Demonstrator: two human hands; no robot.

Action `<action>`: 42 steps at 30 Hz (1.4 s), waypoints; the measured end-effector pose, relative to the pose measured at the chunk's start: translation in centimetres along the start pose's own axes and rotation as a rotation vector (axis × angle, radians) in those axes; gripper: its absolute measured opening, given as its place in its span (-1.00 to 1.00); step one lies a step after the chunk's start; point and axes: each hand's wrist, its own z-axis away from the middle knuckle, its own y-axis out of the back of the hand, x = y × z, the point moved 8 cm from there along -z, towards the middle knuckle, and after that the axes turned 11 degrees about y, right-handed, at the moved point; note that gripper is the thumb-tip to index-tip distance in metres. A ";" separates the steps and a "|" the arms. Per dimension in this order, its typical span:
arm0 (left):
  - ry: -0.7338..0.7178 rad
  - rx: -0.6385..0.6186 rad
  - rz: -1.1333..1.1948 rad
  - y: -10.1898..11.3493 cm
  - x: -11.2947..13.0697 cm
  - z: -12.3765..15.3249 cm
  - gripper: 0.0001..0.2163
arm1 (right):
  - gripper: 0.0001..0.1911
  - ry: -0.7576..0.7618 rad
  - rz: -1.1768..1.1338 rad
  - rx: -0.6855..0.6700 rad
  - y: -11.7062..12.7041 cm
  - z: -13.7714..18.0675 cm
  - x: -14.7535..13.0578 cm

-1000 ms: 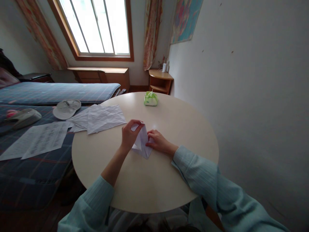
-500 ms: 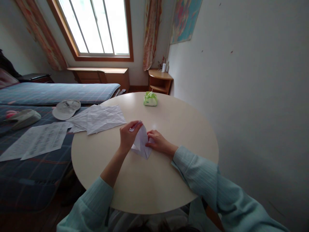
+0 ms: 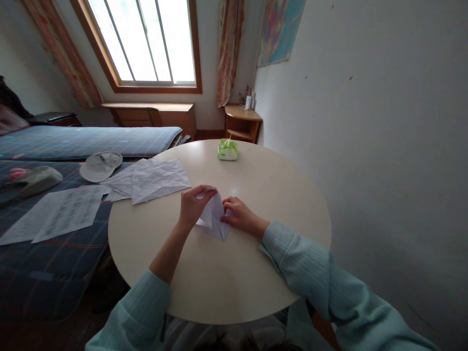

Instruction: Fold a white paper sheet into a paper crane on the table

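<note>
A folded sheet of white paper (image 3: 215,219) stands partly raised on the round table (image 3: 234,282), with its pointed lower corner toward me. My left hand (image 3: 193,204) pinches the raised upper flap between thumb and fingers. On the other side, my right hand (image 3: 239,213) grips the paper's right edge low down, close to the tabletop. Part of the folds lies hidden behind my fingers.
Creased white sheets (image 3: 157,180) overlap the table's left edge. A green tissue pack (image 3: 228,150) sits at the far side. Printed sheets (image 3: 69,212), a white cap (image 3: 100,166) and another hat-like item (image 3: 38,180) lie on the bed at left.
My left hand has come down slightly, lowering the raised flap of the paper a little. My right hand stays in place.
</note>
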 end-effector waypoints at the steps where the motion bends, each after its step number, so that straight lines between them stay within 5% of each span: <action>1: -0.004 0.010 0.008 0.1 -0.1 0.0 -0.88 | -0.83 0.004 -0.003 0.001 0.0 0.0 0.0; 6: 0.016 0.067 0.029 0.4 -0.5 0.0 -0.90 | -0.84 -0.008 0.005 -0.008 0.0 -0.1 0.0; 33: -0.013 -0.036 0.084 -0.3 0.3 0.4 -0.94 | -0.91 -0.013 -0.047 0.048 0.0 0.1 0.4; 42: -0.018 -0.051 0.059 -0.5 0.3 0.4 -0.93 | -0.77 -0.056 -0.114 0.076 0.2 0.1 0.6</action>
